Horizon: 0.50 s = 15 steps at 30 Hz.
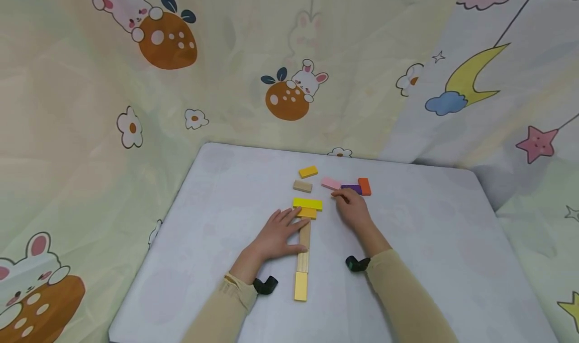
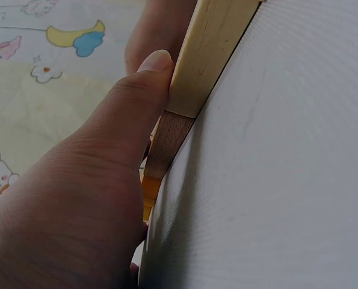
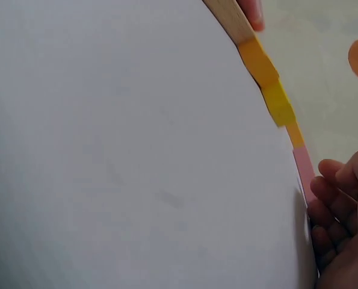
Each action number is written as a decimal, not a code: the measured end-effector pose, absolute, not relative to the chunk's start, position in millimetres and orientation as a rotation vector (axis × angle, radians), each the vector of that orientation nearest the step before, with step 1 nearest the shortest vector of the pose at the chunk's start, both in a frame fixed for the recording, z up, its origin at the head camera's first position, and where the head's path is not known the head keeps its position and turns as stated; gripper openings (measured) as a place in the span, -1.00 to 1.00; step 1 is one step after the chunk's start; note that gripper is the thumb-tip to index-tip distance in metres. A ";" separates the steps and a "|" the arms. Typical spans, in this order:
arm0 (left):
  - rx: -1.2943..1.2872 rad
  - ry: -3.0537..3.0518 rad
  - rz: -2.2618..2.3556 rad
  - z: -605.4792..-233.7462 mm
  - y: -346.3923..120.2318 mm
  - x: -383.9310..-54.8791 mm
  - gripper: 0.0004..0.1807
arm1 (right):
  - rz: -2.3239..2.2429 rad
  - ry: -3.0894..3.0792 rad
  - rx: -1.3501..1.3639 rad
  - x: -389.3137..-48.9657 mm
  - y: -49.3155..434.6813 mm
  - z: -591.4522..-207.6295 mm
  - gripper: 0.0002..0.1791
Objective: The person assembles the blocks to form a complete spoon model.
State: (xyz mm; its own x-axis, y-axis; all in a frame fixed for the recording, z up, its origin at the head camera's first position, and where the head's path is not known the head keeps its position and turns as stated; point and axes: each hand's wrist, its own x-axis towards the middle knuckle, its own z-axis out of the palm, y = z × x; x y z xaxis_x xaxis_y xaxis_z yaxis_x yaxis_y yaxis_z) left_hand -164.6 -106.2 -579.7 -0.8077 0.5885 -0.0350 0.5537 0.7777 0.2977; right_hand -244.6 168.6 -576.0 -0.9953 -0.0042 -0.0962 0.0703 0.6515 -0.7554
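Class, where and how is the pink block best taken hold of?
Grip the pink block by its long sides near its left end, probably from above with the right hand: it's narrow, that end is free, and the purple block crowds its right end.

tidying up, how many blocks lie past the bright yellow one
5: amber block farthest back, plain wooden block nearer; pink block, purple block and red-orange block to the right. The right hand may hide more.
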 end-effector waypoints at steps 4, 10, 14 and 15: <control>0.907 2.835 0.407 -579.0 -105.5 -164.4 -0.10 | -1.305 2.782 0.158 -249.4 181.1 -576.6 -0.73; 0.892 2.830 0.428 -581.0 -105.3 -164.4 -0.10 | -1.313 2.808 0.153 -255.8 187.7 -576.8 -0.65; 0.896 2.833 0.436 -581.5 -105.1 -164.2 -0.10 | -1.264 2.802 0.127 -258.5 186.2 -576.1 -0.54; 0.899 2.834 0.439 -581.4 -105.0 -164.1 -0.10 | -1.259 2.799 0.118 -258.9 185.6 -575.8 -0.52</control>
